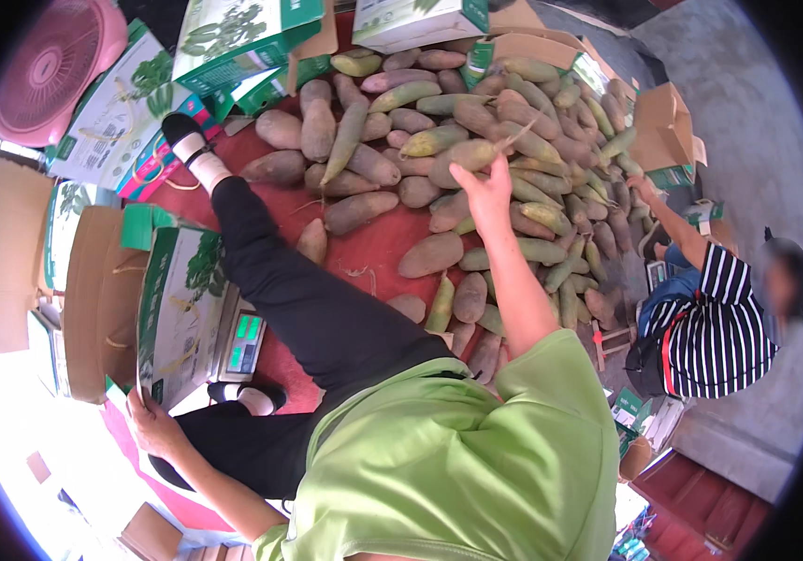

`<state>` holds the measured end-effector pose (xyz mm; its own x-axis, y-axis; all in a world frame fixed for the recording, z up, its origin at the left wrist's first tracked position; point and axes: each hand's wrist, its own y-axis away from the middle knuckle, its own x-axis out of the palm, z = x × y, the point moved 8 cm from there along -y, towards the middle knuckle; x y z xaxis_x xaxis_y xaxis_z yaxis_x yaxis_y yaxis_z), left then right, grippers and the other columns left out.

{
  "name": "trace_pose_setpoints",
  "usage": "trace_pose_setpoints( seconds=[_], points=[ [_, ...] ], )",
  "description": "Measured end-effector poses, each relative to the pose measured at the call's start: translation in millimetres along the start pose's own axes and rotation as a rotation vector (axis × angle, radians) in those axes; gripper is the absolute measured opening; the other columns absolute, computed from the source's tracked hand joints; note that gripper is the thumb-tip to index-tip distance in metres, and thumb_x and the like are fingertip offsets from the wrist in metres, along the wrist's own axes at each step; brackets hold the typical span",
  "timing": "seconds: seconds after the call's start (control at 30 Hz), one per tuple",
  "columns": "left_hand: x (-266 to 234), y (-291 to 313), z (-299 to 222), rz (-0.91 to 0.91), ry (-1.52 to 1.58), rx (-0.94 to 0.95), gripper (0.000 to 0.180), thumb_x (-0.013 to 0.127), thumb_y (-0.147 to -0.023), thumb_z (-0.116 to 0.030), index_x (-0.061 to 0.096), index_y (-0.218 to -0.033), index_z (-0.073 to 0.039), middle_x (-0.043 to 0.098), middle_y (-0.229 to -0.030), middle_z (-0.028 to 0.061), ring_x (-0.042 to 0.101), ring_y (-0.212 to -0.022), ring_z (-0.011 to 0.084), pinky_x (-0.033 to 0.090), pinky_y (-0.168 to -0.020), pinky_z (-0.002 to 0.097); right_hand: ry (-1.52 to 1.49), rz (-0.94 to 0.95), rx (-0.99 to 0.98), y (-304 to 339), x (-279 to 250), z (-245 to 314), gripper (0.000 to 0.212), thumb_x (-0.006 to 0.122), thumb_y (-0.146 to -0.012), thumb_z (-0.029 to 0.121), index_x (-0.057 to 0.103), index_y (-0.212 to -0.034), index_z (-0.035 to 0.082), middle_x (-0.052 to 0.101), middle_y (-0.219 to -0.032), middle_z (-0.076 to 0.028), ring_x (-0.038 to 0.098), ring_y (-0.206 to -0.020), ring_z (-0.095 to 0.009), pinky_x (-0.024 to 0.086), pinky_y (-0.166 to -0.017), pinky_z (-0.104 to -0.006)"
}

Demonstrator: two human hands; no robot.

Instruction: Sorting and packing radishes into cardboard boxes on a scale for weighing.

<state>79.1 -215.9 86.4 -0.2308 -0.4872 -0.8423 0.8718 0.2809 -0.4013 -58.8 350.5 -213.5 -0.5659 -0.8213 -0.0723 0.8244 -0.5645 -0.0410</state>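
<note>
My right hand (487,192) is stretched out over a big heap of radishes (434,137). Its fingers are closed around one thick greenish-brown radish (465,161) with a thin root tail pointing right. The heap's radishes are long or stubby, green to reddish brown, and look dusty with soil. Down at the left, my left hand (153,428) is closed on the near edge of an upright white and green carton (181,304) printed with leaves. That carton stands by a scale with a lit green display (245,341); its inside is mostly hidden from me.
Red sheeting (373,252) lies under the heap. My legs, in black trousers, spread across it. More cartons (242,37) stand at the back and left, near a pink fan (50,70). On the right, another person (710,323) in a striped top reaches toward the heap.
</note>
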Motion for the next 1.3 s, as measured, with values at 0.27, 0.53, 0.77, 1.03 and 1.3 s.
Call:
trace_pose_setpoints(
  seconds=[0.27,0.53,0.77,1.03,1.3],
  points=[
    [58.1,-18.6,-183.7,0.189,0.323,0.156,0.02,0.057,-0.081,-0.009,0.06,-0.099,-0.015,0.062,-0.096,0.0049,0.06,-0.088,0.0299,0.049,-0.068,0.0429,-0.525,0.159,-0.176,-38.7,-17.7,193.9,0.047,0.067,-0.076,-0.008,0.048,-0.119,0.001,0.059,-0.107,-0.007,0.059,-0.097,-0.016,0.051,-0.085,-0.0297],
    [41.5,-25.5,-174.2,0.113,0.252,0.147,0.022,0.056,-0.079,-0.007,0.061,-0.099,-0.016,0.063,-0.094,0.0067,0.061,-0.087,0.0305,0.049,-0.068,0.0424,-0.558,0.607,-0.144,14.6,179.5,259.5,0.051,0.076,-0.065,0.014,0.052,-0.108,0.0,0.062,-0.097,-0.012,0.06,-0.09,-0.021,0.048,-0.081,-0.0323],
    [-1.2,-19.0,-69.6,-0.005,0.033,0.032,0.016,0.053,-0.089,-0.022,0.06,-0.102,-0.016,0.064,-0.094,0.0052,0.063,-0.08,0.0308,0.048,-0.061,0.0425,-0.626,0.615,-0.292,87.4,260.5,272.7,0.05,0.07,-0.072,0.005,0.048,-0.117,0.004,0.051,-0.109,-0.01,0.054,-0.099,-0.021,0.047,-0.078,-0.0311],
    [-6.8,-17.1,-29.9,-0.001,-0.017,-0.072,0.018,0.053,-0.09,-0.024,0.061,-0.103,-0.016,0.066,-0.093,0.0054,0.063,-0.082,0.0278,0.048,-0.063,0.0405,-0.123,0.535,-0.024,31.5,184.0,46.4,0.025,0.067,-0.075,0.012,0.063,-0.098,0.005,0.064,-0.093,-0.012,0.062,-0.086,-0.023,0.049,-0.076,-0.0329],
    [-8.1,-11.4,-2.1,-0.088,-0.01,-0.044,0.018,0.056,-0.089,-0.024,0.061,-0.103,-0.014,0.065,-0.09,0.0071,0.062,-0.08,0.0276,0.047,-0.063,0.0397,0.425,0.44,0.315,51.9,67.5,-163.6,0.025,0.066,-0.074,0.014,0.065,-0.098,0.005,0.067,-0.092,-0.013,0.064,-0.087,-0.025,0.05,-0.078,-0.034]
  ],
)
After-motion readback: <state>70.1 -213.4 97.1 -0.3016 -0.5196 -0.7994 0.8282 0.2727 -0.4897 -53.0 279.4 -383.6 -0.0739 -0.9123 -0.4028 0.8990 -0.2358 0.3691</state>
